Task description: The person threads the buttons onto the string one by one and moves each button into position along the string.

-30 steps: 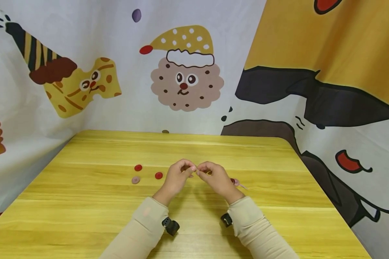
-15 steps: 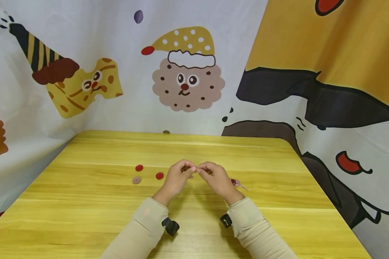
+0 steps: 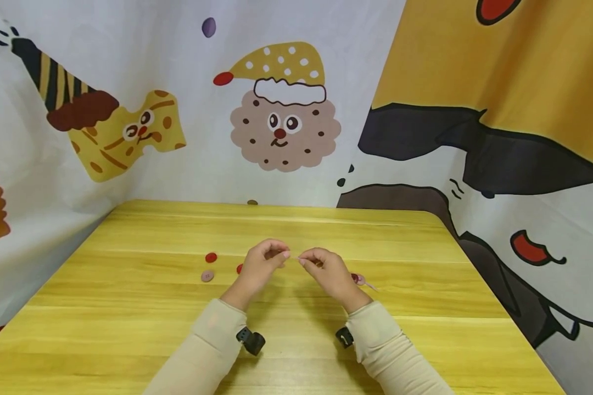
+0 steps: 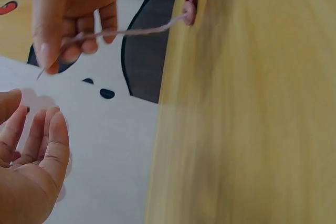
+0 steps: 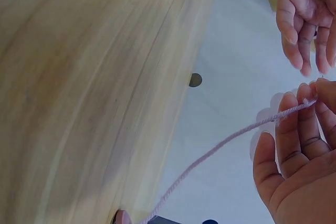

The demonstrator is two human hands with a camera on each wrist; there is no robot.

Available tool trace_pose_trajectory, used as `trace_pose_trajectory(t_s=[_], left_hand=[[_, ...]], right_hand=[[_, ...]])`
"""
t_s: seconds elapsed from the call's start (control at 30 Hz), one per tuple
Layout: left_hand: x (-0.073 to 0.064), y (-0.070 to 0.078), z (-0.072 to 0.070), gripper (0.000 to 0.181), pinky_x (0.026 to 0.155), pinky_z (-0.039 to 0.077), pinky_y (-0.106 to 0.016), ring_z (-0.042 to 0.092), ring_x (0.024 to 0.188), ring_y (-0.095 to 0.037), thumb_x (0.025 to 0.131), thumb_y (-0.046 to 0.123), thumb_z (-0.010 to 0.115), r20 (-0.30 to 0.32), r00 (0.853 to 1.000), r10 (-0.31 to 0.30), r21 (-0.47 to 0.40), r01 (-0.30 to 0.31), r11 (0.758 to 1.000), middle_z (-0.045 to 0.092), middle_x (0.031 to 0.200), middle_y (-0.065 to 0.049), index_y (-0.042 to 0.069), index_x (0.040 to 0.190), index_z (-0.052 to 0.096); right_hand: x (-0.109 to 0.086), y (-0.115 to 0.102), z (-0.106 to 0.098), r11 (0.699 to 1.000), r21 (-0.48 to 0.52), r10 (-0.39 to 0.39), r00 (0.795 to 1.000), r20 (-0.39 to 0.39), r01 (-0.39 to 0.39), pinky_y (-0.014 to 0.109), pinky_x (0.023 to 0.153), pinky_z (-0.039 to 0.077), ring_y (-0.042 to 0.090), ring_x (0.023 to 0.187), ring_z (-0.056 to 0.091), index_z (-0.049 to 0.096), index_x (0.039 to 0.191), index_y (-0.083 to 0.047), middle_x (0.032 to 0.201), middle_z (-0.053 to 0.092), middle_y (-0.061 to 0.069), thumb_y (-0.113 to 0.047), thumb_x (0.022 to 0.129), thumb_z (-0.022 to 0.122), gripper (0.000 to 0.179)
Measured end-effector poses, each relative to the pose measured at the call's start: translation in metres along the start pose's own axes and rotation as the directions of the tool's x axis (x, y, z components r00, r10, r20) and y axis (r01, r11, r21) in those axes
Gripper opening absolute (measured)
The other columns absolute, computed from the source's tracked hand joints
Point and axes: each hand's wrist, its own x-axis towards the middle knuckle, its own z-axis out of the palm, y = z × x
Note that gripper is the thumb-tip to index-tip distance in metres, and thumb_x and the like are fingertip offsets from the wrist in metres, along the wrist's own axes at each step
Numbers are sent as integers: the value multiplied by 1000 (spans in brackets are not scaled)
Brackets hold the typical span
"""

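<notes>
In the head view my left hand (image 3: 259, 269) hovers above the table, its thumb and fingers a little apart and nothing seen between them. Facing it, my right hand (image 3: 330, 274) pinches the end of a pink yarn (image 5: 220, 144). A thin needle-like tip (image 4: 40, 74) pokes out past those fingertips in the left wrist view; its kind is hard to tell. The yarn runs down to strung buttons (image 4: 189, 13), one pink and one dark red, by the right wrist. Behind my left hand a red button (image 3: 239, 269) is partly hidden.
A second red button (image 3: 211, 257) and a pink button (image 3: 207, 276) lie left of my hands on the wooden table (image 3: 128, 329). A printed curtain (image 3: 178, 175) hangs behind the table's far edge.
My left hand has moved left and slightly up, away from the right fingertips it was touching or nearly touching. It now covers part of the nearest red button. The right hand has barely moved.
</notes>
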Motion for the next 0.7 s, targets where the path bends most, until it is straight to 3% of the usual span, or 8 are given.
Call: trace_pose_trajectory(t_s=[0.33,0.7], left_hand=[[9,3,-29,22,95,49,-44,58,105,-28,96,13,61,-58,996,-63,3,64,998,60,115,-13,4,116,61],[12,3,-57,31,100,44,-49,55,114,-31,94,12,63,-76,990,-121,31,124,992,55,127,-17,3,123,56]], right_hand=[[-1,2,0,1000,2,8,1000,-5,-8,32,73,50,13,83,56,71,100,-16,94,67,-2,-18,95,63,10],[-2,4,-1,1000,9,14,1000,16,-14,32,74,49,14,83,56,71,102,-14,97,68,3,-18,95,63,11]])
